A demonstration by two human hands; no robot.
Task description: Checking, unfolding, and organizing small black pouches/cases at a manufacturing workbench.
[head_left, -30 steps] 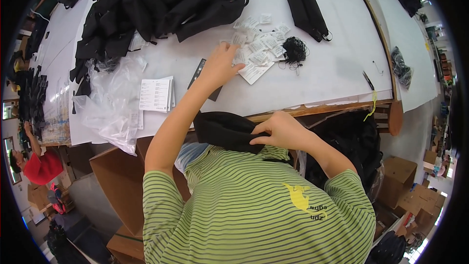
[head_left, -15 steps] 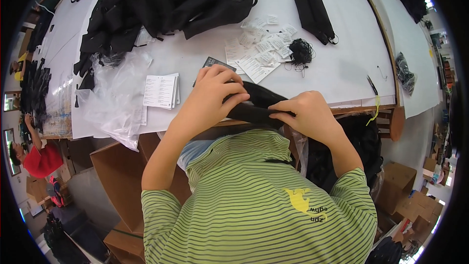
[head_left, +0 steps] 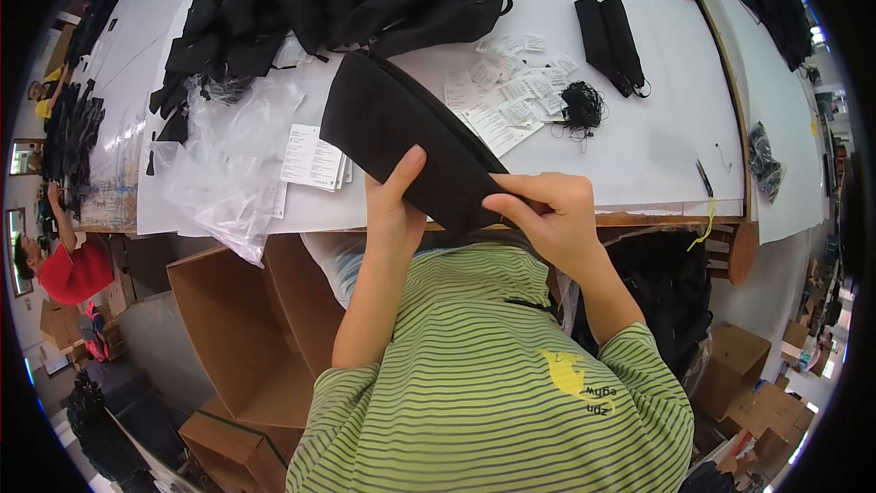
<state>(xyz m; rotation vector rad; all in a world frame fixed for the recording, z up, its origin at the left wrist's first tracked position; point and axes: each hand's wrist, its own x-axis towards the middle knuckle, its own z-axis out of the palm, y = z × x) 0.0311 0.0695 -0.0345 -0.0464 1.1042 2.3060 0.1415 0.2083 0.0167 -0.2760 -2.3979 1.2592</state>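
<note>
Head view: I've got both hands, left (head_left: 394,205) and right (head_left: 547,219), pinching the black pouch (head_left: 401,141) at centre frame over the surface (head_left: 639,155) edge, and a loose thumb grip could drop it onto the paper tags (head_left: 511,105).

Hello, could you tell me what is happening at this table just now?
A person in a green striped shirt holds a flat black fabric pouch up over the edge of the white table with both hands. The left hand grips its near end, thumb on top; the right hand pinches the lower corner. On the table lie a heap of black fabric items, clear plastic bags, small white paper tags and a tangle of black string. An open cardboard box stands below.
</note>
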